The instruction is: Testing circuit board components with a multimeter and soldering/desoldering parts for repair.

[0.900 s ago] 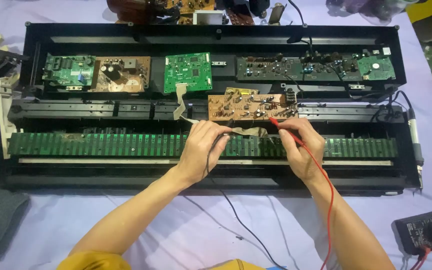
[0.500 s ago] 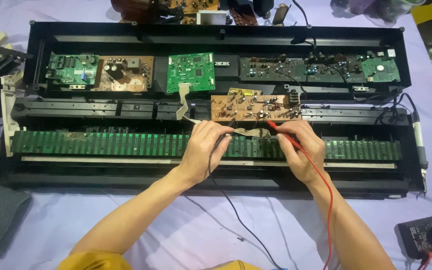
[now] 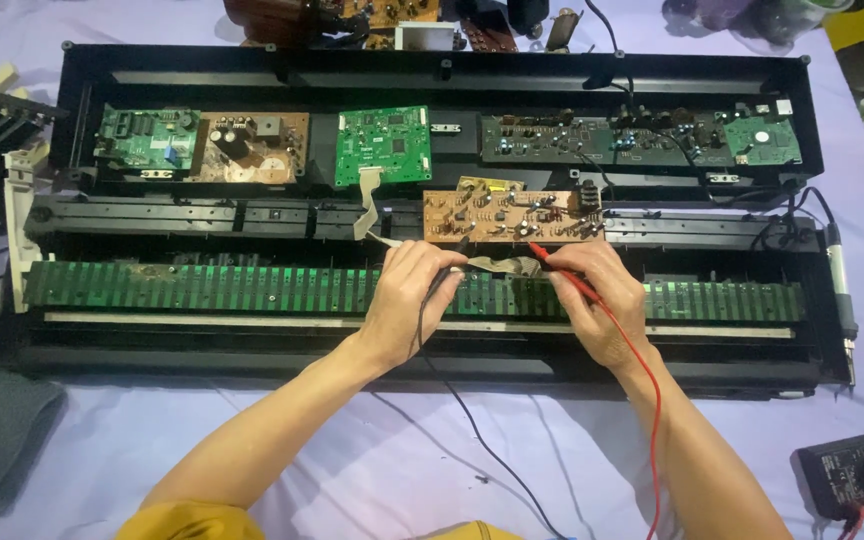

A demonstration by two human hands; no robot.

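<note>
Circuit boards [image 3: 383,146] inside opened keyboard case [image 3: 432,75], probes [image 3: 552,262] in fingers.

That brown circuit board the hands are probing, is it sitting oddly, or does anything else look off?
Yes. The brown circuit board lies loose across the keyboard's black frame, not seated in the upper bay like the green boards. The left hand and right hand hold probes to it.

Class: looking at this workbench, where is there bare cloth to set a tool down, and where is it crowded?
Bare purple cloth lies in front of the open keyboard case, left of the left hand and its forearm, and between the arms, though probe leads cross it. Right of the right hand, the multimeter takes the corner. Behind the case it is crowded with parts.
</note>
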